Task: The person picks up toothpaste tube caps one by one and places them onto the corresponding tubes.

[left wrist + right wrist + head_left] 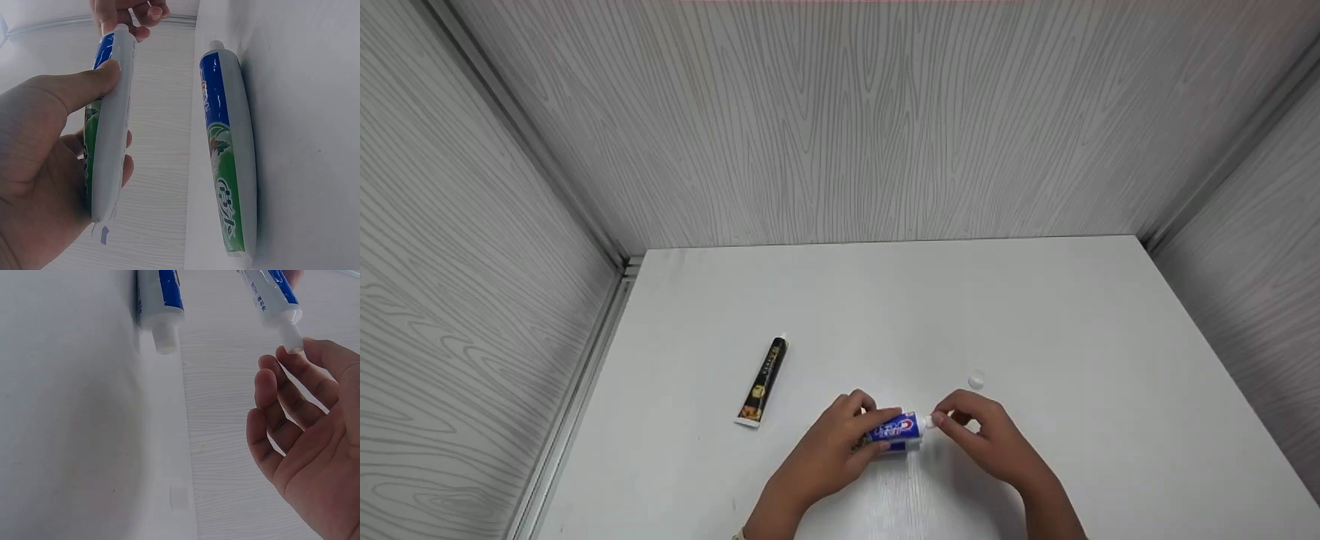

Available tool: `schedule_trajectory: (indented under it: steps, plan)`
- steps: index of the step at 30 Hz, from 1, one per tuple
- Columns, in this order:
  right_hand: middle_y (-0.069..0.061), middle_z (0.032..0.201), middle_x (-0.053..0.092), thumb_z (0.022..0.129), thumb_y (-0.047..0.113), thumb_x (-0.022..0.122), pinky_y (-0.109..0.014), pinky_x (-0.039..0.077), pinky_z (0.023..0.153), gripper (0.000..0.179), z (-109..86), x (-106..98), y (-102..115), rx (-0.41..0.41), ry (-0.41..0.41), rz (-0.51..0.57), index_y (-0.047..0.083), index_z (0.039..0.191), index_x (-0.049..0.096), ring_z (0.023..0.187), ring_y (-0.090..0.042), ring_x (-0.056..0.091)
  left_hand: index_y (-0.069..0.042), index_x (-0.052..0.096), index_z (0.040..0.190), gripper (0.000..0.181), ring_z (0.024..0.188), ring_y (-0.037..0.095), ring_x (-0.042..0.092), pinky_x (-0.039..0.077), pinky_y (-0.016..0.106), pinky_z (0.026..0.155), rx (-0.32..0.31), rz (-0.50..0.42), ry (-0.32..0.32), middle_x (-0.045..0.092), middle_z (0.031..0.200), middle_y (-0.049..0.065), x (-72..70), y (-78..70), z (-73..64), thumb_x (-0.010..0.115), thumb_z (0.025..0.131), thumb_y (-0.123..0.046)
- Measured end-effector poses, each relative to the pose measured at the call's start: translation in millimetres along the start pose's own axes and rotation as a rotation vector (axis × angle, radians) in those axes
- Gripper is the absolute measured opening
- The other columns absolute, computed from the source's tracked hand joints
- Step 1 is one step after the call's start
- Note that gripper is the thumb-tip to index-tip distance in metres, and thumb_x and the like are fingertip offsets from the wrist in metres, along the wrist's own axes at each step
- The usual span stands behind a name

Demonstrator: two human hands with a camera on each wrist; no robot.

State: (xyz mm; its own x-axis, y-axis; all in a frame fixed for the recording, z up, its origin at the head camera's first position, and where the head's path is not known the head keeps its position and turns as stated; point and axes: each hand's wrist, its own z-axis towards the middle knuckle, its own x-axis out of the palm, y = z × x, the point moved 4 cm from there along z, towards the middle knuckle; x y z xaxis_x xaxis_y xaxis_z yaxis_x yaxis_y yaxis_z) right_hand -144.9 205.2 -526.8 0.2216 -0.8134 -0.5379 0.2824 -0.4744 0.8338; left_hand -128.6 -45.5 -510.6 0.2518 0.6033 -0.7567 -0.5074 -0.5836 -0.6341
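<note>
My left hand grips a blue, green and white toothpaste tube, its thumb pressed along one side and the fingers behind. The tube is raised over the table, its narrow white end pointing right. At that end my right hand pinches the tip between thumb and index finger, the other fingers loosely bent. A second, matching toothpaste tube lies on the table just beneath; in the head view the left hand hides most of both tubes. Its white end also points right.
A black tube with gold print lies slanted to the left of the hands. Just beyond the right hand sits a small round white cap. Wood-grain panels close in the white table at the back and sides.
</note>
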Motion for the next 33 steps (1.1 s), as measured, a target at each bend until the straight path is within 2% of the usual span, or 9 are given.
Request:
schedule_trajectory:
  steps: [5, 16, 18, 22, 26, 30, 33]
  plan:
    - [0.007, 0.096, 0.072, 0.107, 0.030, 0.066, -0.029, 0.054, 0.082, 0.018, 1.5, 0.1, -0.2, 0.019, 0.009, 0.013, 0.016, 0.102, 0.077, 0.086, -0.011, 0.064, -0.037, 0.062, 0.149, 0.048, 0.110, 0.010, 0.050, 0.052, 0.032, 0.095, -0.002, 0.006, 0.002, 0.057, 0.122, -0.007, 0.7, -1.5, 0.4, 0.072, 0.103, -0.030]
    - [-0.013, 0.091, 0.070, 0.109, 0.033, 0.062, -0.028, 0.052, 0.074, 0.023, 3.4, 0.9, -1.6, 0.040, 0.036, 0.057, 0.022, 0.092, 0.074, 0.078, -0.012, 0.061, -0.036, 0.061, 0.150, 0.048, 0.109, 0.010, 0.050, 0.052, 0.032, 0.095, -0.003, 0.008, 0.019, 0.056, 0.122, -0.007, 1.0, -3.2, 1.0, 0.072, 0.103, -0.031]
    - [-0.012, 0.091, 0.069, 0.109, 0.033, 0.061, -0.028, 0.052, 0.073, 0.023, 3.3, 0.2, -2.0, 0.047, 0.024, 0.058, 0.022, 0.094, 0.075, 0.077, -0.015, 0.062, -0.037, 0.061, 0.150, 0.048, 0.109, 0.009, 0.050, 0.052, 0.032, 0.095, -0.005, 0.010, 0.017, 0.056, 0.122, -0.007, 1.2, -3.0, 1.2, 0.071, 0.103, -0.032]
    - [-0.001, 0.092, 0.070, 0.110, 0.033, 0.060, -0.028, 0.054, 0.072, 0.023, 2.3, -2.1, -2.5, 0.057, -0.017, 0.059, 0.021, 0.099, 0.076, 0.079, -0.023, 0.065, -0.035, 0.062, 0.150, 0.048, 0.109, 0.009, 0.050, 0.052, 0.032, 0.095, 0.000, 0.008, 0.011, 0.057, 0.121, -0.007, 1.5, -3.0, 1.4, 0.072, 0.103, -0.031]
    - [0.006, 0.095, 0.070, 0.110, 0.033, 0.061, -0.029, 0.055, 0.073, 0.019, 0.7, -4.0, -1.0, 0.045, -0.037, 0.061, 0.023, 0.103, 0.076, 0.080, -0.024, 0.067, -0.036, 0.062, 0.149, 0.048, 0.110, 0.009, 0.051, 0.053, 0.032, 0.096, -0.009, 0.002, 0.014, 0.057, 0.122, -0.008, 1.8, -2.9, 1.6, 0.073, 0.102, -0.030]
    - [0.004, 0.100, 0.073, 0.108, 0.028, 0.065, -0.030, 0.056, 0.078, 0.010, -1.2, -4.8, 3.2, -0.014, -0.048, 0.061, 0.031, 0.107, 0.074, 0.081, -0.020, 0.068, -0.038, 0.063, 0.148, 0.048, 0.111, 0.010, 0.052, 0.053, 0.033, 0.098, -0.023, 0.004, 0.021, 0.058, 0.121, -0.008, 2.2, -2.8, 2.3, 0.074, 0.102, -0.030]
    - [0.006, 0.105, 0.073, 0.103, 0.022, 0.073, -0.032, 0.056, 0.081, 0.013, -3.0, -4.8, 6.6, -0.077, -0.066, 0.044, 0.032, 0.111, 0.073, 0.084, -0.014, 0.067, -0.040, 0.062, 0.148, 0.049, 0.112, 0.010, 0.052, 0.054, 0.034, 0.100, -0.034, 0.004, 0.024, 0.058, 0.122, -0.008, 3.1, -2.4, 2.1, 0.074, 0.102, -0.030]
